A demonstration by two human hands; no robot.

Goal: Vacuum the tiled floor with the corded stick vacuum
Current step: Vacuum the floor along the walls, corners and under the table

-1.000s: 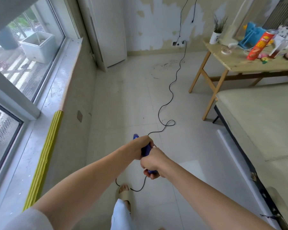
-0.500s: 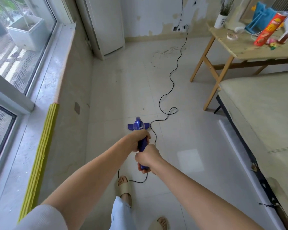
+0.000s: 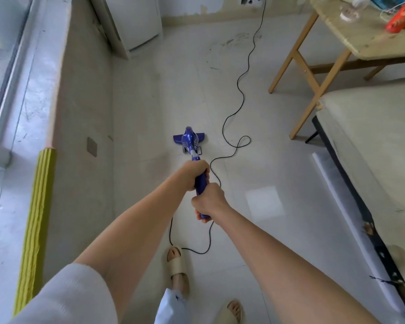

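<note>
A blue stick vacuum [image 3: 190,141] stands on the pale tiled floor [image 3: 168,94], its flat head pointing away from me. My left hand [image 3: 194,174] grips the upper part of the blue handle. Just below it, my right hand [image 3: 208,202] grips the handle's end. The black cord [image 3: 240,106] runs from the handle, loops by my foot, then snakes across the tiles to a wall socket [image 3: 250,0] at the back.
A wooden folding table [image 3: 337,33] with clutter stands back right, a mattress [image 3: 372,141] on a dark frame at right. A window ledge [image 3: 33,90] with a yellow foam strip [image 3: 36,220] lines the left wall. My sandalled feet [image 3: 178,265] are near the bottom. Dark scuffs [image 3: 229,43] mark the far tiles.
The vacuum head has slid forward from under my hands and come into view. My arms have stretched out and the camera has tilted further down.
</note>
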